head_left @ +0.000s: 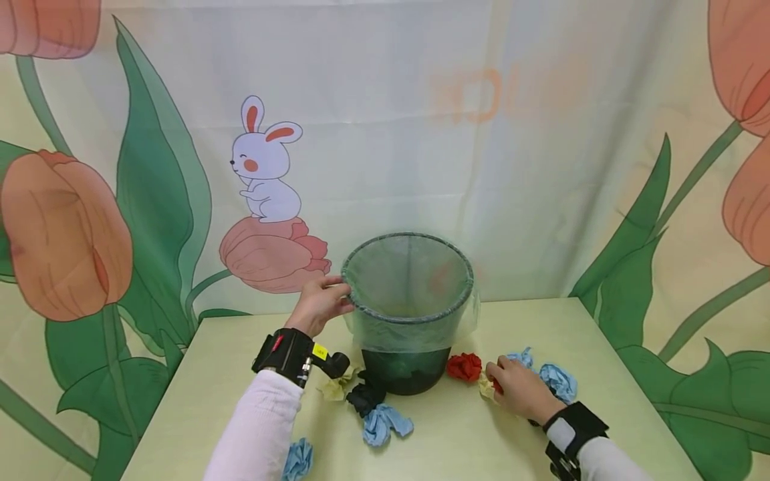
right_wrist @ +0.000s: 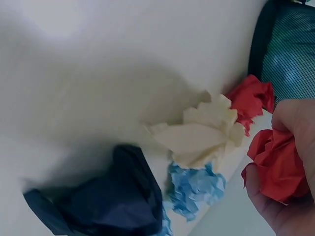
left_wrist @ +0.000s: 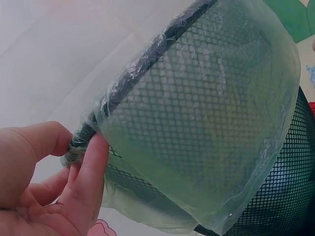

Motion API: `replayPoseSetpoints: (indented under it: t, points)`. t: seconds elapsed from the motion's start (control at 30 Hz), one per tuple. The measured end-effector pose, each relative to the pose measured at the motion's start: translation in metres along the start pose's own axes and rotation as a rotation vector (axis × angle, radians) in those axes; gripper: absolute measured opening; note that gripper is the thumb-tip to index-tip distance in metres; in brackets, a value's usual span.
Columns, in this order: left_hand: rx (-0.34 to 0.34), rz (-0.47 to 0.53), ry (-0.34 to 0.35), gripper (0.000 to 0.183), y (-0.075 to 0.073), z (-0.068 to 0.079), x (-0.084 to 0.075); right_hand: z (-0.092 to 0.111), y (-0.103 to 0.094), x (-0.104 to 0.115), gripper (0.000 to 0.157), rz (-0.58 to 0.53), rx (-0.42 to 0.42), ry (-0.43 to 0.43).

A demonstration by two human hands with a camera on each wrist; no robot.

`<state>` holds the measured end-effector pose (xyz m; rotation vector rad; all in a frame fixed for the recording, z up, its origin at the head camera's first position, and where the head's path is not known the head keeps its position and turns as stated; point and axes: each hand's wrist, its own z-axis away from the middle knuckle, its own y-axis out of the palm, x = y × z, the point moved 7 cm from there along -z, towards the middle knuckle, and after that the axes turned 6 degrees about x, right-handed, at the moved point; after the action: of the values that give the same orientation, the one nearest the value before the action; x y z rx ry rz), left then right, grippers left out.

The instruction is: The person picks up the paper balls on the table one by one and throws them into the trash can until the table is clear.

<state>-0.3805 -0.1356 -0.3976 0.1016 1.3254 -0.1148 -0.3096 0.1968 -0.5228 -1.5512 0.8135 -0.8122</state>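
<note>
A dark mesh wastebasket (head_left: pixel 409 377) stands upright at the table's back, lined with a translucent green plastic bag (head_left: pixel 394 339) folded over its rim. My left hand (head_left: pixel 321 304) pinches the bag-covered rim (left_wrist: pixel 128 78) on its left side, thumb on one face and fingers on the other. Right of the basket, my right hand (head_left: pixel 520 387) grips a crumpled ball of red paper (right_wrist: pixel 278 167). Close by that hand lie another red paper ball (head_left: pixel 464 367), a cream one (right_wrist: pixel 202 132), a black one (right_wrist: pixel 108 201) and blue ones (head_left: pixel 559 382).
Left of the basket's base lie a yellowish paper ball (head_left: pixel 335 387), a black one (head_left: pixel 365 396) and a blue one (head_left: pixel 385 425). Another blue ball (head_left: pixel 298 459) is partly hidden by the left sleeve. A printed curtain (head_left: pixel 385 133) hangs behind the pale table (head_left: pixel 457 447).
</note>
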Motion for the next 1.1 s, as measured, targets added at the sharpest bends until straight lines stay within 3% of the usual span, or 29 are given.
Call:
replayPoseSetpoints:
  t: [0.63, 1.1]
  points:
    - [0.002, 0.003, -0.002, 0.055, 0.0, -0.001, 0.001, -0.023, -0.047, -0.014, 0.025, 0.04, -0.08, -0.006]
    - [-0.002, -0.002, 0.007, 0.055, 0.0, -0.002, 0.001, -0.041, -0.074, -0.026, 0.022, 0.06, -0.092, 0.007]
